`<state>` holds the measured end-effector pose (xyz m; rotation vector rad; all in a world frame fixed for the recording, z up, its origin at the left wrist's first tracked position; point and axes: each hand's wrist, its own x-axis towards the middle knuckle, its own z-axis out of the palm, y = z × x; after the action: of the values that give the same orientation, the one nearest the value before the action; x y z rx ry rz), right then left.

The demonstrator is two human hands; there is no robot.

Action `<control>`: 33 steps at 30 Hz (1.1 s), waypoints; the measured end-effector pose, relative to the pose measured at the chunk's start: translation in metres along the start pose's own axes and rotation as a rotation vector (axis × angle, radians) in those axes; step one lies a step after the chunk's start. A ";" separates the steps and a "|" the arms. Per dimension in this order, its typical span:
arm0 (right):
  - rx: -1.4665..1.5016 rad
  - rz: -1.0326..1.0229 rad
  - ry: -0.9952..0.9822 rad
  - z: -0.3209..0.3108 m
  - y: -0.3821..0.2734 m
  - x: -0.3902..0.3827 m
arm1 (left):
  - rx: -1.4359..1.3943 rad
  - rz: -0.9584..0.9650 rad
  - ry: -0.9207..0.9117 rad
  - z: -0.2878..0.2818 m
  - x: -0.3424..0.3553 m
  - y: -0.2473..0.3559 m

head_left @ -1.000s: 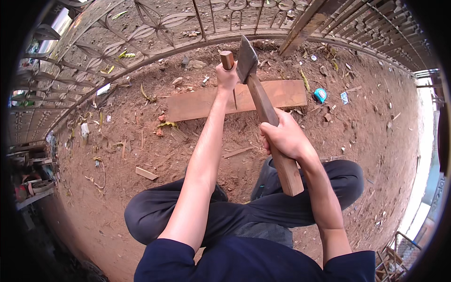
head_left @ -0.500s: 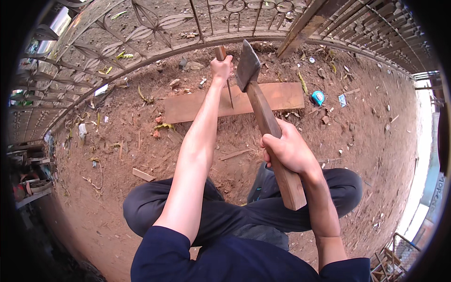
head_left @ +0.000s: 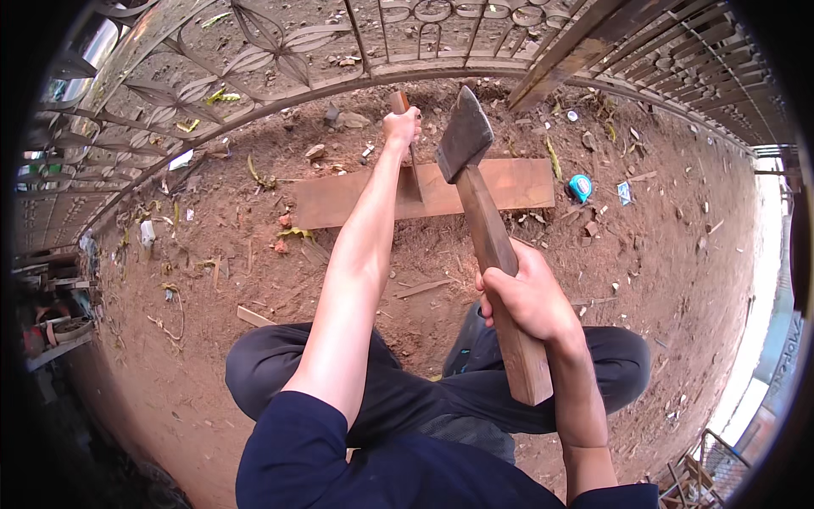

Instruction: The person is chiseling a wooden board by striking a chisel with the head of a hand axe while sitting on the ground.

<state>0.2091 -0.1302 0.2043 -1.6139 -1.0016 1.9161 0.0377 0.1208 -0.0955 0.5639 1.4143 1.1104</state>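
Left fingers (head_left: pixel 415 125) grasp a slim wooden-handled tool (head_left: pixel 399 103) angled down toward the crosswise plank (head_left: pixel 513 183), nearer it than the right fingers (head_left: pixel 487 310), clenched round a hatchet (head_left: pixel 480 208).

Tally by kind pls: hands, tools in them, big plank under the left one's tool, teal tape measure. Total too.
Hands: 2 (left hand, right hand)
Held tools: 2 (chisel-like tool, axe-like tool)
Big plank: 1
Teal tape measure: 1
Total: 6
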 end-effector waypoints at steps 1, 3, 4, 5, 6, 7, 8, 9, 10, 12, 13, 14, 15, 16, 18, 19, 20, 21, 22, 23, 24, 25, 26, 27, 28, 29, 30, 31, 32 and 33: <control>0.001 0.015 -0.004 -0.001 0.000 0.001 | -0.004 -0.026 -0.014 -0.002 0.003 -0.001; 0.004 0.034 -0.010 -0.002 0.001 0.004 | -0.005 -0.055 -0.026 -0.004 0.008 -0.004; 0.004 0.045 -0.006 -0.002 0.001 0.005 | 0.012 -0.059 -0.017 -0.002 0.009 -0.005; 0.003 0.055 -0.003 -0.002 0.001 0.006 | 0.030 -0.063 -0.009 -0.001 0.010 -0.006; 0.004 0.060 -0.001 -0.003 0.001 0.006 | 0.030 -0.068 -0.010 0.001 0.011 -0.007; 0.000 0.067 -0.006 -0.003 0.000 0.007 | 0.064 -0.069 -0.017 0.002 0.013 -0.006; -0.005 0.074 -0.013 -0.003 0.000 0.007 | 0.097 -0.071 -0.023 0.003 0.014 -0.006; -0.003 0.076 -0.013 -0.003 0.001 0.008 | 0.100 -0.073 -0.022 0.003 0.014 -0.006; 0.000 0.070 -0.014 -0.003 0.002 0.008 | 0.109 -0.066 -0.025 0.004 0.015 -0.006; 0.004 0.065 -0.015 -0.002 0.003 0.009 | 0.119 -0.060 -0.026 0.004 0.016 -0.008; -0.009 0.071 -0.014 -0.002 0.003 0.009 | 0.110 -0.057 -0.022 0.006 0.014 -0.007; -0.022 0.077 -0.013 -0.002 0.003 0.010 | 0.102 -0.055 -0.017 0.006 0.012 -0.006; -0.022 0.080 -0.012 -0.002 0.004 0.010 | 0.102 -0.057 -0.018 0.007 0.010 -0.005; -0.019 0.084 -0.017 -0.001 0.003 0.010 | 0.083 -0.054 -0.016 0.005 0.012 -0.005; -0.018 0.088 -0.025 0.002 0.002 0.009 | 0.065 -0.049 -0.010 0.000 0.013 -0.004; -0.013 0.084 -0.031 0.002 0.003 0.009 | 0.045 -0.049 -0.025 0.000 0.010 -0.002; -0.009 0.079 -0.036 0.002 0.004 0.009 | 0.025 -0.049 -0.041 0.001 0.008 0.000; -0.008 0.081 -0.034 0.002 0.006 0.008 | 0.025 -0.050 -0.042 0.004 0.004 0.001; -0.022 0.083 -0.038 0.001 0.006 0.009 | 0.037 -0.034 0.013 0.009 -0.005 0.009; -0.036 0.085 -0.041 0.001 0.007 0.009 | 0.049 -0.018 0.068 0.012 -0.012 0.014; -0.036 0.084 -0.040 0.002 0.007 0.009 | 0.048 -0.018 0.067 0.013 -0.008 0.011; -0.036 0.085 -0.043 0.003 0.006 0.008 | 0.002 -0.038 0.049 0.012 -0.004 0.010; -0.036 0.085 -0.045 0.005 0.005 0.007 | -0.045 -0.058 0.030 0.010 -0.001 0.009; -0.037 0.082 -0.048 0.007 0.004 0.006 | -0.045 -0.055 0.032 0.008 0.002 0.007; -0.038 0.089 -0.039 0.006 0.004 0.006 | -0.017 -0.033 0.045 0.012 0.001 0.007; -0.039 0.096 -0.031 0.005 0.004 0.005 | 0.012 -0.012 0.058 0.016 0.000 0.007; -0.040 0.096 -0.025 0.004 0.004 0.004 | 0.010 -0.013 0.052 0.019 0.000 0.007; -0.034 0.093 -0.029 0.005 0.003 0.004 | 0.005 -0.031 0.027 0.016 0.003 0.006; -0.028 0.091 -0.034 0.006 0.003 0.003 | 0.001 -0.048 0.002 0.014 0.006 0.005; -0.028 0.089 -0.035 0.006 0.003 0.002 | 0.001 -0.045 0.003 0.013 0.009 0.004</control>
<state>0.2030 -0.1320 0.2012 -1.6710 -0.9901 2.0038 0.0470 0.1337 -0.0949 0.5289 1.4237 1.0747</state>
